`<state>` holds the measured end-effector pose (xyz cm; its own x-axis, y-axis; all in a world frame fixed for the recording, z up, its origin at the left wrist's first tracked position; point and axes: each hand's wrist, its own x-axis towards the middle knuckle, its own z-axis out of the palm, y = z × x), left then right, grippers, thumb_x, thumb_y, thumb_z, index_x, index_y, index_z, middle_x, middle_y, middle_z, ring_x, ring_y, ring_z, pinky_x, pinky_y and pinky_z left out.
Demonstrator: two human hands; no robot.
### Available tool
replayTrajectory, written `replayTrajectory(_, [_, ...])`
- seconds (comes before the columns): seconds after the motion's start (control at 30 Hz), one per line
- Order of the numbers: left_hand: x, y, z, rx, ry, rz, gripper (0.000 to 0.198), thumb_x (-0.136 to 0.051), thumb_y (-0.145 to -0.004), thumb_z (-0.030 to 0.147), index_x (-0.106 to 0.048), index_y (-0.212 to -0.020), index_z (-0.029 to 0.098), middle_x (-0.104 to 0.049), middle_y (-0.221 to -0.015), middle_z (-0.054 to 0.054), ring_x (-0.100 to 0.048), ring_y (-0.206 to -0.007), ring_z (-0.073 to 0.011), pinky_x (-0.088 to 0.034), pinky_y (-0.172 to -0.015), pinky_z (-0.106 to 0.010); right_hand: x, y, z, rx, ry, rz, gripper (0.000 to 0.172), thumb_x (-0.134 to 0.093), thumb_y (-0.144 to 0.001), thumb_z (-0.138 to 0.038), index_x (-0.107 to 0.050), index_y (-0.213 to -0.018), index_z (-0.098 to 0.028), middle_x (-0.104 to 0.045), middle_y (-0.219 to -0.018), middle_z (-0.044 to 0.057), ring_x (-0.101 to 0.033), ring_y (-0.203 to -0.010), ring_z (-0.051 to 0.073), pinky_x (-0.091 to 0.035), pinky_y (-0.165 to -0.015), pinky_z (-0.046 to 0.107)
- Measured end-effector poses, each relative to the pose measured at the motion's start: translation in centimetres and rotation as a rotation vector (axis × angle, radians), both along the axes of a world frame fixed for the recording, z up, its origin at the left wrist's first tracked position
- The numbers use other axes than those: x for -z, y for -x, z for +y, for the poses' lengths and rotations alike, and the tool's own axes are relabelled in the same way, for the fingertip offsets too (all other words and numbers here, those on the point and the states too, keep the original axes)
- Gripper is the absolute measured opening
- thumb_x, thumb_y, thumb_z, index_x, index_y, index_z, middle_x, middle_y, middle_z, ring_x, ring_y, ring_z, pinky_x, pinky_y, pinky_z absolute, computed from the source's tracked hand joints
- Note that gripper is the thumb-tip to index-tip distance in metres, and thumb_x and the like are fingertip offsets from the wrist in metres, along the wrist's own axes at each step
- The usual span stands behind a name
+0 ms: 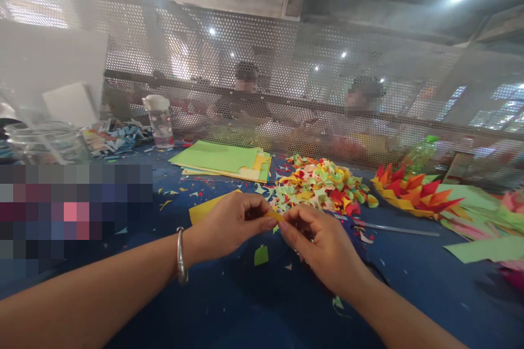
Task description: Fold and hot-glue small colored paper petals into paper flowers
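Both of my hands meet over the middle of a dark blue table (229,305). Thumb and fingers of my left hand (233,223), with a silver bangle at the wrist, pinch a small yellow piece of paper (277,216). My right hand (321,237) pinches its other end, and the fingers hide much of it. Behind my left hand lies a yellow paper sheet (208,208). Below the fingers is a small green paper piece (261,255) on the cloth. A heap of colourful cut paper petals (323,182) sits just beyond my right hand.
Behind the hands lies a stack of coloured paper (221,159). A bottle with a white lid (159,122) and a glass jar (47,142) stand left. Folded red-orange paper (413,193), green sheets (487,248) and a clear strip (399,229) lie right. A perforated screen (286,76) borders the table.
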<state>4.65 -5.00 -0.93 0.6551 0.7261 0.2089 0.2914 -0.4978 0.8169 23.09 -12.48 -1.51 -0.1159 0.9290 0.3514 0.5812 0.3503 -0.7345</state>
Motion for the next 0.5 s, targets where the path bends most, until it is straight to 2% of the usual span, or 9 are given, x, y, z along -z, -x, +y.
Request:
replayTrajectory(0.27, [0.38,-0.50,-0.79,0.014,0.018,-0.053,0.018,-0.055,-0.087,0.035,-0.060,-0.085,0.018,-0.053,-0.067,0.003,-0.045,-0.060,-0.0109,-0.033,-0.054,-0.024,-0.08,0.08,0.06,0.019,-0.070,-0.033,0.015,-0.056,-0.090,-0.026,-0.056,-0.076,-0.020,-0.045,-0.065,-0.005,-0.042,-0.056,0.012,-0.035,-0.051,0.025])
replayTrajectory(0.5, [-0.22,-0.53,-1.03,-0.025,-0.063,-0.023,0.019,-0.053,-0.088,0.035,-0.059,-0.084,0.018,-0.051,-0.066,0.003,-0.043,-0.058,-0.0108,-0.032,-0.052,-0.023,-0.12,-0.03,-0.10,0.044,-0.095,-0.022,0.014,-0.056,-0.089,-0.026,-0.057,-0.077,-0.020,-0.048,-0.065,-0.004,-0.042,-0.056,0.012,-0.036,-0.052,0.026])
